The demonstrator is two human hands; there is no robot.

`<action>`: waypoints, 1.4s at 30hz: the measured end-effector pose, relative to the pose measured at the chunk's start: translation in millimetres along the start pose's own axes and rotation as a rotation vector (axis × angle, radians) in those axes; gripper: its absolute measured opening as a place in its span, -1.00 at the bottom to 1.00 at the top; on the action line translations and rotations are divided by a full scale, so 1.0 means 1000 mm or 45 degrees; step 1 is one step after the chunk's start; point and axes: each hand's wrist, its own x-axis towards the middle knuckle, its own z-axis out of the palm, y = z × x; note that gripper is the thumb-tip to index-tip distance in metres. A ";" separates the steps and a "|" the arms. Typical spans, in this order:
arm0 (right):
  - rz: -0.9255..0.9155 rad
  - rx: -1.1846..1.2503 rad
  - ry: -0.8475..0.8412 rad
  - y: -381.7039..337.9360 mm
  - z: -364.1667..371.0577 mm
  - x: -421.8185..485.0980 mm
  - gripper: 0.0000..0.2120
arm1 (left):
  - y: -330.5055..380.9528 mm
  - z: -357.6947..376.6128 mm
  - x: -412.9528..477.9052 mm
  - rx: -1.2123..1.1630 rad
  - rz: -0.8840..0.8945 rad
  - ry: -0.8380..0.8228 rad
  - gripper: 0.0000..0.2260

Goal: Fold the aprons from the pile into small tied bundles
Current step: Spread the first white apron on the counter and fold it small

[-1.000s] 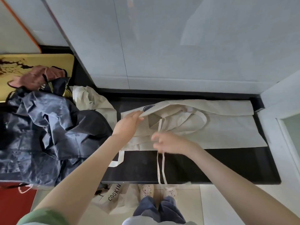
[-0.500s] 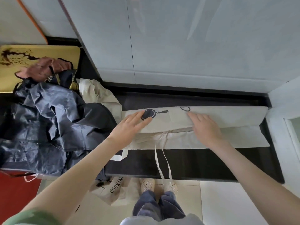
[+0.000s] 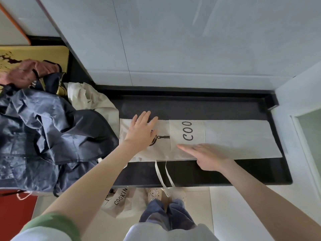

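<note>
- The left hand's fingers (image 3: 145, 118) are straight and slightly spread, and the left hand (image 3: 140, 133) presses palm-down on the left end of the cream apron (image 3: 243, 138), partly covering a printed pan motif.
- The right hand's fingers (image 3: 187, 147) are straight and held close together. They point left along the near edge, and the right hand (image 3: 208, 157) lies flat on the cloth, gripping nothing.
- A second ago the left hand was lifting a flap while the right handled the ties. That flap is now laid over and both palms are smoothing it.
- I judge the lengthwise fold done, with the folding-up and tying still to come.
- The apron is a long flat band of matte, canvas-like cotton with crisp straight edges. A squarer panel lettered "COO" lies on top.
- Two thin flat ties (image 3: 163, 174) run out from the near edge, across the counter and over its front.
- The counter (image 3: 225, 173) is black, smooth and faintly glossy, with a raised lip at the far side.
- To the left, the pile (image 3: 43, 136) is crumpled dark blue fabric, with a rumpled cream apron (image 3: 86, 100) behind it.
- Another cream apron (image 3: 121, 200) lies on the floor below.
</note>
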 end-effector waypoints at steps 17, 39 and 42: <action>0.223 -0.247 0.412 0.011 0.034 0.046 -0.48 | 0.013 0.057 0.001 0.108 0.164 -0.125 -0.38; 0.502 0.262 0.335 0.031 -0.019 0.052 -0.71 | 0.042 -0.001 0.062 -0.095 -0.244 -0.623 -0.69; 0.555 0.354 0.206 0.032 -0.032 0.053 -0.91 | 0.041 -0.002 0.058 -0.255 -0.223 -0.637 -0.74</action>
